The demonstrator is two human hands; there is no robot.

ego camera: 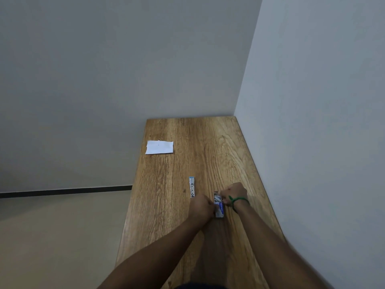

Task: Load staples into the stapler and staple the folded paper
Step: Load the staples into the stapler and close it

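A wooden table runs away from the person into a corner, with a grey wall behind its far end and a paler wall close along its right edge. Nothing lies between the hands and the other items.

The staple box, small, white and blue, sits near the right edge with its far end open and silvery staples showing inside. The left hand has its fingers curled against the box's left side, holding it. The right hand, a green band at its wrist, closes its fingers on the open far end; whether the fingertips pinch a strip of staples or only the box's tray is too small to tell.

The stapler, slim, silver with a blue tip, lies flat just left of the hands, pointing away. The folded paper, white and rectangular, lies well apart near the far left edge.

The table's left edge drops to a beige floor. Bare wood stretches between stapler and paper.
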